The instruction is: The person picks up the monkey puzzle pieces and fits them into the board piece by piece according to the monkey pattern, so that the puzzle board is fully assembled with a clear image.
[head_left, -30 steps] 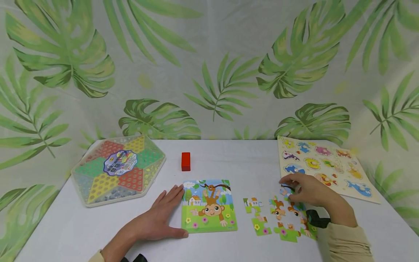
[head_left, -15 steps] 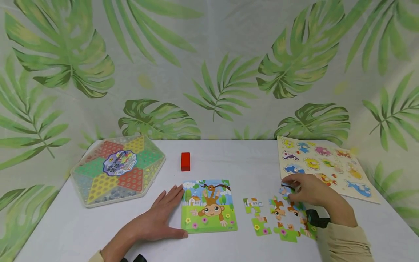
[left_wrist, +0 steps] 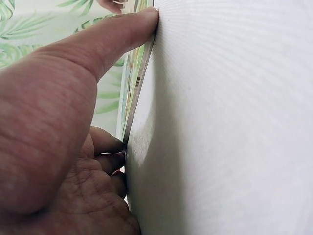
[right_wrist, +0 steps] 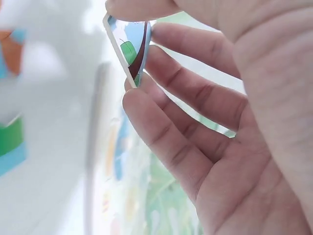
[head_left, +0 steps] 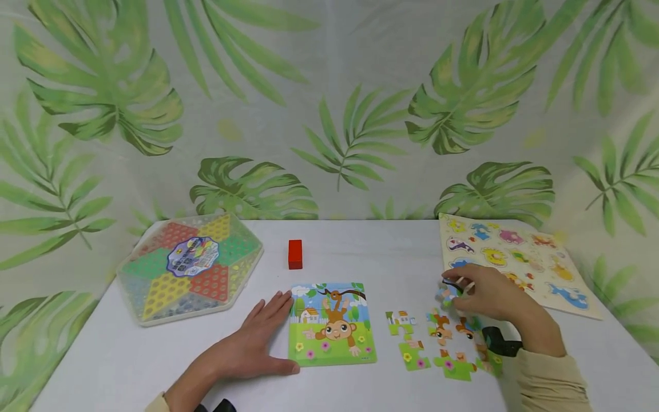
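A jigsaw piece [right_wrist: 134, 46] with blue sky, a dark branch and a green leaf is pinched between thumb and fingertips of my right hand [head_left: 489, 292]. The piece is tilted, just above the table in the head view. Nearer me lie several loose monkey jigsaw pieces [head_left: 455, 369], partly hidden by that hand. My left hand [head_left: 252, 349] rests on the table with fingers spread, at the left side of a square monkey picture board [head_left: 332, 326]. In the left wrist view its thumb and fingertips touch or nearly touch the board's edge [left_wrist: 139, 83].
A Chinese checkers board [head_left: 190, 257] in a clear hexagonal case lies at the left. A red block [head_left: 295, 254] lies behind the picture board. A sea-animal peg puzzle [head_left: 520, 263] lies at the right, partly behind my right hand. A leaf-print curtain [head_left: 350, 143] hangs behind.
My right hand has lifted the jigsaw piece off the table and tilted it. My left hand keeps its place beside the board. The head view has shifted slightly.
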`<state>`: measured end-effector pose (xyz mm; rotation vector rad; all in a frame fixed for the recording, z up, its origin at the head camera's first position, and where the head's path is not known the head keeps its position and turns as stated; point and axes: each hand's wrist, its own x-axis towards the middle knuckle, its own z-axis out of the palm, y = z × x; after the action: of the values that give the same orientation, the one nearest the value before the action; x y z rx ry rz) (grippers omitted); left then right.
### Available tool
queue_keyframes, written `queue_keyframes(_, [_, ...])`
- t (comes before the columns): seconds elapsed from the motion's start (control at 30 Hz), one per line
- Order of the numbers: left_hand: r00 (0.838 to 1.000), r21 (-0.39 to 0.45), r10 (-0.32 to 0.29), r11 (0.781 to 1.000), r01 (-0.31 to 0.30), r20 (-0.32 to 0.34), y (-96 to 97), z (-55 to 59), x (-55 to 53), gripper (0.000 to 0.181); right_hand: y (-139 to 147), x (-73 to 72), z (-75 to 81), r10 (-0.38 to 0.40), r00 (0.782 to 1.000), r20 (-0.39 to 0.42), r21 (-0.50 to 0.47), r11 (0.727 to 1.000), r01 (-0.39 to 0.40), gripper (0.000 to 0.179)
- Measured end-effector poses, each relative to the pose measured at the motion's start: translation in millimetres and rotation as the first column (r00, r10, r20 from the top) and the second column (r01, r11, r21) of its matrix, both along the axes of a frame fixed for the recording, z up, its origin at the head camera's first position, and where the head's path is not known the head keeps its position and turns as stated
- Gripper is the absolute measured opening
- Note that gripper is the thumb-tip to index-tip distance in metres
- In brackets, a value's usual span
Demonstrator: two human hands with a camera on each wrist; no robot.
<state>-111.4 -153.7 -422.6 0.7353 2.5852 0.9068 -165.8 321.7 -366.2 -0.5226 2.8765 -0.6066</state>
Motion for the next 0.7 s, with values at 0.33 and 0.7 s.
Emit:
queue_keyframes(0.33, [1.0,0.006,-0.005,1.0,0.005,-0.024,0.4,1.5,0.0,0.119,-37.1,-8.4,23.4,0.063,0.998,-0.026,-0.073,0.995,-0.065,0.052])
queue_keyframes(0.7, [0.999,0.01,-0.003,1.0,0.004,-0.034,0.8,1.2,1.4,0.119,-72.6,-17.8,34.3,0.087,0.994,-0.061,-0.083,0.992,-0.092,0.046])
